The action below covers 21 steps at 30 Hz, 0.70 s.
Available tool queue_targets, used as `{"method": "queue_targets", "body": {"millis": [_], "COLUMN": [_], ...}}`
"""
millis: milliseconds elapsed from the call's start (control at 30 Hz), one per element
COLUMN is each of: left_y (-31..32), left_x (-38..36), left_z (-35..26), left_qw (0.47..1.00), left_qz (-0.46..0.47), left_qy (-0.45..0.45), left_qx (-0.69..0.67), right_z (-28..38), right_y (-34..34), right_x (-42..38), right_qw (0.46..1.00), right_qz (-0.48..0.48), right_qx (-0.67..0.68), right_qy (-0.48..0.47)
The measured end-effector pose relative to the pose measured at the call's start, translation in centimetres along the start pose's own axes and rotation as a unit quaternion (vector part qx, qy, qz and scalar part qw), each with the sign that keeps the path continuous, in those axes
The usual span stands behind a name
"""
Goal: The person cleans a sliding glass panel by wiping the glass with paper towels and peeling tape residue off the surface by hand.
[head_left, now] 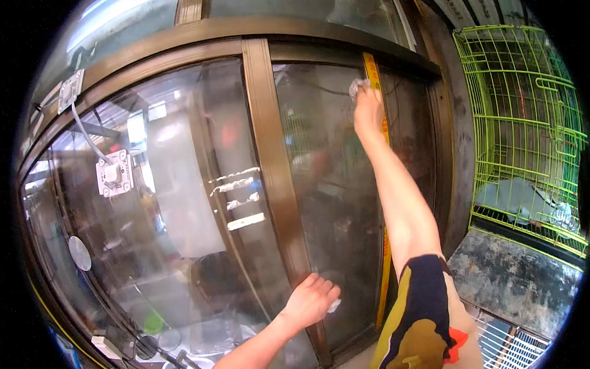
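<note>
My right hand (369, 114) is raised high against the sliding glass door (332, 203), closed on a crumpled whitish tissue (355, 88). Beside that hand, a yellow strip (370, 66) with red marks runs down the glass; my forearm covers part of it. Lower down, my left hand (312, 300) is closed in a fist in front of the brown door frame (270, 154). A small piece of white tissue (334, 305) sticks out of the fist; the rest is hidden by the fingers.
On the left pane are white residue patches (246, 221), a white bracket plate (115, 173) with a cable, and an oval disc (79, 253). A green wire cage (522, 111) stands at the right above a dark stained board (510, 277). Below that lies a white wire rack (510, 347).
</note>
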<state>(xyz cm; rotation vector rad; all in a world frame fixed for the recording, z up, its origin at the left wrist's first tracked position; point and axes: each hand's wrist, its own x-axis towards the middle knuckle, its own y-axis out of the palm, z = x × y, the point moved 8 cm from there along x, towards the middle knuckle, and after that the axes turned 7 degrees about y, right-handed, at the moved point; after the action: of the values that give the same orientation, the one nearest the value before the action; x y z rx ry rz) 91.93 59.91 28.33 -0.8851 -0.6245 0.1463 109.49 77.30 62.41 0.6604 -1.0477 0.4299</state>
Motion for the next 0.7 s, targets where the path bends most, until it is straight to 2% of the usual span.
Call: {"method": "queue_targets", "body": {"millis": [100,167,267,300,400,467,533,600,633,700], "left_y": [-0.3,-0.3,-0.4,-0.4,-0.1,0.0,-0.2,-0.4,-0.4,-0.2], "left_x": [0.2,0.2,0.2,0.1,0.2,0.2,0.1,0.2,0.0,0.1], "left_z": [-0.1,0.0,-0.1,-0.1,0.0,-0.2,-0.1,-0.2,-0.3,-0.1], "left_qw": [1.000,1.000,1.000,1.000,1.000,1.000,1.000,1.000,1.000,1.000], "left_qz": [-0.004,-0.006,-0.009,-0.007,0.005,-0.007,-0.004,0.010,0.013,0.012], "left_qy": [0.005,0.010,0.016,0.020,0.015,0.018,0.018,0.019,0.015,0.010], "left_qx": [-0.007,-0.004,-0.005,-0.007,0.007,0.003,0.009,0.014,0.009,0.005], "right_z": [-2.2,-3.8,-3.3,-3.6,-2.4,-0.2,-0.6,1.2,0.8,0.1], "right_y": [-1.4,-1.6,-2.6,-2.0,-0.4,0.8,2.8,1.7,1.8,1.3], "right_x": [-5.0,-9.1,-10.7,-9.9,-4.2,-0.3,2.9,3.4,2.9,0.6], "right_qw": [0.998,1.000,0.995,0.996,0.990,0.994,0.998,0.992,0.990,0.994], "right_qz": [0.029,0.014,0.013,0.035,0.016,0.030,0.010,0.035,0.006,0.065], "right_qx": [-0.034,-0.023,-0.049,-0.058,-0.091,-0.095,-0.056,-0.092,-0.077,-0.077], "right_qy": [0.051,-0.008,-0.081,-0.058,-0.109,-0.041,-0.020,-0.079,-0.118,-0.029]}}
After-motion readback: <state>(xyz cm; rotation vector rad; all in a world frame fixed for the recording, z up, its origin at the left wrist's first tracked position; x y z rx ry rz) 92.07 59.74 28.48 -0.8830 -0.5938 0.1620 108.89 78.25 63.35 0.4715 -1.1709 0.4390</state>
